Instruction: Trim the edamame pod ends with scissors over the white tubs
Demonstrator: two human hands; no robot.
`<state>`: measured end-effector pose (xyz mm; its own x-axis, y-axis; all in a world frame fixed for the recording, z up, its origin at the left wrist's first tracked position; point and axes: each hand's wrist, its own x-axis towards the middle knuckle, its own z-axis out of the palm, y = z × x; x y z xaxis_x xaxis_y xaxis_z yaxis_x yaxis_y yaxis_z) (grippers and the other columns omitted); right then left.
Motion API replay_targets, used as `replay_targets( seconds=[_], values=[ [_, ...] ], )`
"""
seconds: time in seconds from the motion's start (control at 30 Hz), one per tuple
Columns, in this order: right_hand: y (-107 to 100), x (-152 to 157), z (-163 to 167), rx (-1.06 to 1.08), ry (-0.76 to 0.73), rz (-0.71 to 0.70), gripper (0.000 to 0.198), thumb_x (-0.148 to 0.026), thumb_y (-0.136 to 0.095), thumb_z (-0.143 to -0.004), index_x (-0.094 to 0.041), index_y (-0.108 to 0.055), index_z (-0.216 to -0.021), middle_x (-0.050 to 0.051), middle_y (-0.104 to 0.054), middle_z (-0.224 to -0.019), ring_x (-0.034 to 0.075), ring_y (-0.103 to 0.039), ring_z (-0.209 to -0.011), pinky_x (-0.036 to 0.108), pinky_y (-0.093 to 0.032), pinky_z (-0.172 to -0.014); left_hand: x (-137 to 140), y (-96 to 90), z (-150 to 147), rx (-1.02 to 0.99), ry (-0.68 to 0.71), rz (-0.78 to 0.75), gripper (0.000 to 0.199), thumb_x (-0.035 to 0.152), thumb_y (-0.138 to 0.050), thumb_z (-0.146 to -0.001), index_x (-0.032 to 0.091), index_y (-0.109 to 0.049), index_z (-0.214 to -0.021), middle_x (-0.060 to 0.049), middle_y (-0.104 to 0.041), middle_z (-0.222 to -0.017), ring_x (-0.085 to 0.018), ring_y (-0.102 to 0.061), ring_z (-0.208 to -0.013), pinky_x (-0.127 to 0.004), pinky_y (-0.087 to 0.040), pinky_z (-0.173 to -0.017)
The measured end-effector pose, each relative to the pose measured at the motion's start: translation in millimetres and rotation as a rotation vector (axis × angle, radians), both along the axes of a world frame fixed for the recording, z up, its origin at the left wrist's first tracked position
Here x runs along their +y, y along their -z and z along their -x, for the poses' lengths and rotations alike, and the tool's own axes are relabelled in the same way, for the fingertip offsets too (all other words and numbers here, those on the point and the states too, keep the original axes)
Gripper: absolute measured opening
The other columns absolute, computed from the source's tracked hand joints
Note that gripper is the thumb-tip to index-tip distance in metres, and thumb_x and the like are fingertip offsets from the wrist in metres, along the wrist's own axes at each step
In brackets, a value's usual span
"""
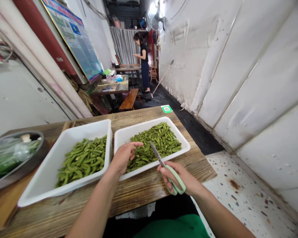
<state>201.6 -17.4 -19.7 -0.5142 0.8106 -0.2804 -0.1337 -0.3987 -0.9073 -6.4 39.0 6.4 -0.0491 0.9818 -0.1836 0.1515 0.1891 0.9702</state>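
Observation:
My right hand [175,175] grips a pair of scissors [178,180] by its pale green handles. The blades look closed and point up and away over the right white tray [184,145]. Above that tray's left side is my left hand [125,155], its index finger stretched out and the other fingers curled; nothing shows in it. Green soybean pods [164,137] lie in the right tray, with smaller green bits among them toward the middle. More soybean pods [85,158] are heaped in the left white tray [43,175].
Both trays stand on a wooden table [139,195]. At far left a metal bowl [37,157] holds bagged greens. A green QR card [167,109] lies at the table's far edge. Beyond are a bench [129,99], a cluttered table [119,86] and a standing person [144,62].

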Motion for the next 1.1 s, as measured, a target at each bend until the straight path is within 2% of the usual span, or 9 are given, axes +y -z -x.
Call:
replay_targets(
  seconds=[0.1,0.2,0.27,0.37,0.5,0.63,0.73,0.9,1.1],
  values=[
    [2.0,0.3,-3.1,-0.016,-0.012,0.007,0.04,-0.053,-0.061,-0.07,-0.016,-0.049,-0.083,-0.007,-0.044,-0.054,0.004,-0.041,-0.037,0.015,-0.035,-0.033,6.8,3.2,4.4,0.186,0.102,-0.011,0.028,0.031,-0.047,-0.067,0.017,-0.067,-0.081,0.003,-0.047,-0.049,-0.011,-0.036,-0.042,-0.023,-0.028,-0.045],
    [6.2,1.5,-3.7,-0.018,0.009,-0.005,0.04,-0.053,-0.06,-0.071,-0.017,-0.05,-0.085,-0.007,-0.043,-0.054,0.004,-0.04,-0.037,0.015,-0.035,-0.033,12.3,6.8,5.1,0.52,0.261,-0.14,0.024,0.035,-0.052,-0.068,0.022,-0.069,-0.079,-0.002,-0.065,-0.07,-0.018,-0.054,-0.062,-0.026,-0.036,-0.061],
    [8.2,2.2,-3.7,-0.004,0.033,-0.026,0.039,-0.052,-0.06,-0.072,-0.017,-0.051,-0.087,-0.007,-0.043,-0.054,0.004,-0.04,-0.036,0.015,-0.035,-0.033,14.8,8.4,3.7,0.723,0.382,-0.182,0.02,0.034,-0.053,-0.068,0.024,-0.069,-0.075,-0.003,-0.068,-0.074,-0.021,-0.057,-0.072,-0.029,-0.036,-0.072],
    [8.2,2.6,-4.2,0.013,0.056,-0.054,0.038,-0.05,-0.06,-0.073,-0.017,-0.051,-0.088,-0.008,-0.043,-0.053,0.003,-0.039,-0.035,0.014,-0.033,-0.031,16.7,9.6,-2.6,0.936,0.539,-0.224,0.013,0.027,-0.057,-0.065,0.024,-0.069,-0.07,-0.004,-0.07,-0.073,-0.023,-0.059,-0.075,-0.034,-0.03,-0.082],
    [4.7,1.5,-5.6,0.002,0.045,-0.054,0.039,-0.051,-0.06,-0.072,-0.016,-0.051,-0.087,-0.008,-0.042,-0.052,0.003,-0.038,-0.034,0.015,-0.032,-0.031,18.3,8.6,-13.1,1.055,0.578,-0.234,0.008,0.016,-0.059,-0.06,0.02,-0.065,-0.056,-0.007,-0.066,-0.06,-0.022,-0.058,-0.063,-0.038,-0.028,-0.083],
    [5.6,0.3,-8.2,-0.043,0.013,-0.048,0.043,-0.055,-0.057,-0.072,-0.016,-0.051,-0.089,-0.008,-0.042,-0.051,0.004,-0.038,-0.035,0.015,-0.033,-0.032,18.8,1.6,-8.5,0.971,0.555,-0.225,0.01,0.021,-0.057,-0.062,0.02,-0.063,-0.054,-0.005,-0.064,-0.056,-0.02,-0.055,-0.061,-0.034,-0.032,-0.078],
    [9.4,-0.6,-9.7,-0.073,-0.008,-0.054,0.044,-0.056,-0.057,-0.072,-0.017,-0.049,-0.09,-0.008,-0.041,-0.052,0.005,-0.039,-0.037,0.016,-0.034,-0.034,14.0,-6.2,2.5,0.708,0.509,-0.227,0.02,0.035,-0.052,-0.071,0.02,-0.065,-0.068,-0.004,-0.065,-0.07,-0.018,-0.054,-0.068,-0.027,-0.036,-0.068],
    [10.2,-2.9,-8.2,-0.106,-0.081,-0.182,0.042,-0.056,-0.051,-0.076,-0.018,-0.048,-0.094,-0.005,-0.041,-0.06,0.006,-0.041,-0.046,0.017,-0.037,-0.042,-2.6,-8.7,5.6,0.348,0.411,-0.122,0.029,0.045,-0.05,-0.074,0.017,-0.058,-0.073,0.001,-0.051,-0.058,-0.013,-0.045,-0.055,-0.022,-0.035,-0.055],
    [6.2,-3.1,-4.0,-0.157,-0.08,-0.281,0.039,-0.055,-0.047,-0.079,-0.017,-0.05,-0.086,-0.005,-0.038,-0.058,0.005,-0.036,-0.044,0.018,-0.035,-0.042,-11.2,-6.0,-1.7,0.332,0.403,-0.167,0.026,0.04,-0.051,-0.075,0.016,-0.059,-0.073,0.002,-0.05,-0.059,-0.011,-0.043,-0.056,-0.02,-0.032,-0.052]
  ],
)
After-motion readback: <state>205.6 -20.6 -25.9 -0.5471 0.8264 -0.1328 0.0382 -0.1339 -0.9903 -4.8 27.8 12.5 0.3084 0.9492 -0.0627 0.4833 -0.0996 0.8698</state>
